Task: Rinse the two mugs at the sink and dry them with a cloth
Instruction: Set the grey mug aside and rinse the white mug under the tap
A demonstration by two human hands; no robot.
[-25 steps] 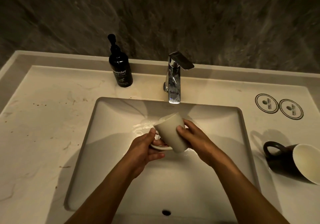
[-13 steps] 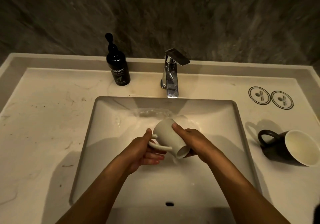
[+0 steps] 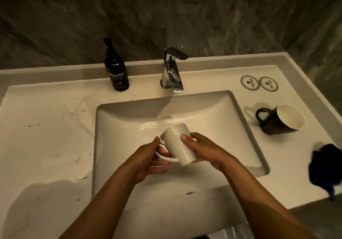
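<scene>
Dark glass pump soap bottle (image 3: 116, 72) stands back-left on the pale stone counter (image 3: 46, 127); chrome lever tap (image 3: 171, 72) sits behind the white rectangular basin (image 3: 246, 127). Over the basin, left hand (image 3: 149, 158) hooks fingers through the handle of the cream ceramic mug (image 3: 176, 142), tipped mouth toward the person; right hand (image 3: 201, 150) wraps its body. Black mug with cream inside (image 3: 281, 119) lies sideways on the counter to the right, dark cloth (image 3: 323, 166) near the edge. Risk: wet glaze slips, mug chips on basin.
</scene>
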